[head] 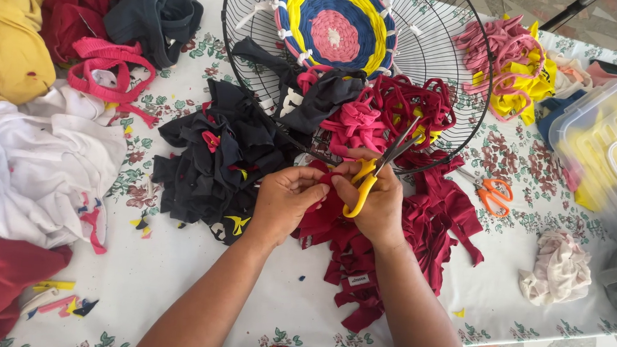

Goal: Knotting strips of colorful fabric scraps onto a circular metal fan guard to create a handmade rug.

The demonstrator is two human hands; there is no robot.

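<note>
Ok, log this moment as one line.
left hand: pinching dark red fabric strip | right hand: holding yellow-handled scissors | beside: black fabric pile

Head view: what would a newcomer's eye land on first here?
Probably the two hands at centre: the right hand holds yellow-handled scissors, and the left hand pinches a dark red fabric strip beside them. Next, the round woven piece in yellow, blue and pink, set in a black wire frame at top centre. Fabric scraps cover the floral tablecloth.
</note>
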